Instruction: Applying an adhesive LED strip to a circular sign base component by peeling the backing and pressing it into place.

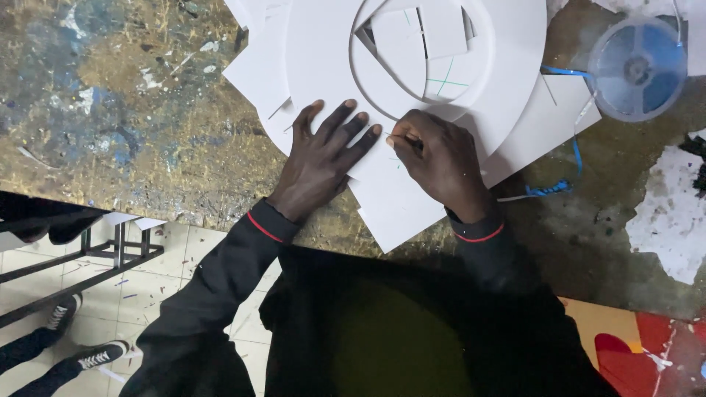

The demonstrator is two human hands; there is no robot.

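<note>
The left hand [321, 158] lies flat, fingers spread wide, pressing on a white sheet [401, 206] that juts over the near edge of the table [132, 110]; the right hand [441, 158] is just beside it, fingers pinched narrow round a thin tool [401, 137] whose tip touches the sheet, though what kind of tool it is I cannot tell. A white ring [507, 81] of the same board overlaps the sheet just beyond both hands, crowding their far side; small white squares [419, 37] show through its opening. To the right, apart from the ring, stands a clear reel [638, 68] of blue tape, and a loose blue strip [559, 184] trails from it close to the right wrist. The table is paint-stained; below left, a dark metal frame [95, 257] and another person's shoes [81, 334] stand on the tiled floor.
</note>
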